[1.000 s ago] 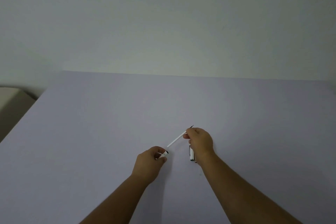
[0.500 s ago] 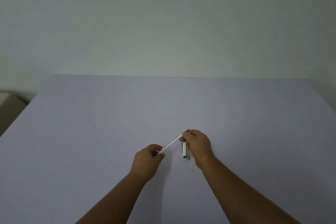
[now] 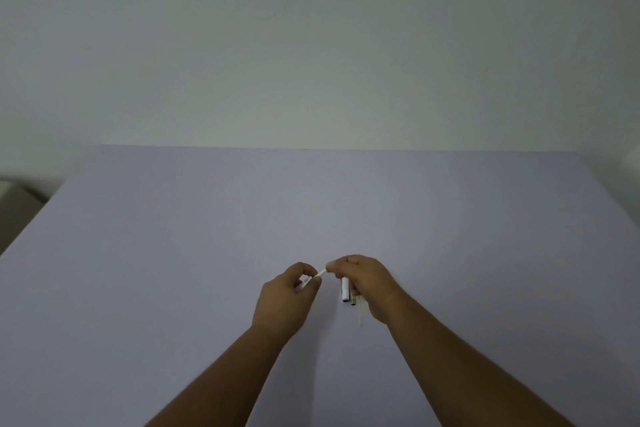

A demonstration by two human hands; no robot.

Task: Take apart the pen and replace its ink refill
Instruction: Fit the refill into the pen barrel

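Note:
My left hand (image 3: 289,291) is closed around a short white pen part (image 3: 304,282), mostly hidden by the fingers. A thin white ink refill (image 3: 320,274) runs from that part up to my right hand (image 3: 367,282), which pinches its far end. Only a short stretch of the refill shows between the two hands. Two white pen pieces with dark ends (image 3: 347,292) lie side by side on the table just under my right hand. A thin pale piece (image 3: 361,314) lies below them by the right wrist.
The work surface is a wide pale lilac table (image 3: 207,253) against a plain white wall (image 3: 311,62). A beige object (image 3: 14,204) stands beyond the table's left edge.
My hands have come closer together. The refill has slid into the part in my left hand, so much less of it shows between the hands.

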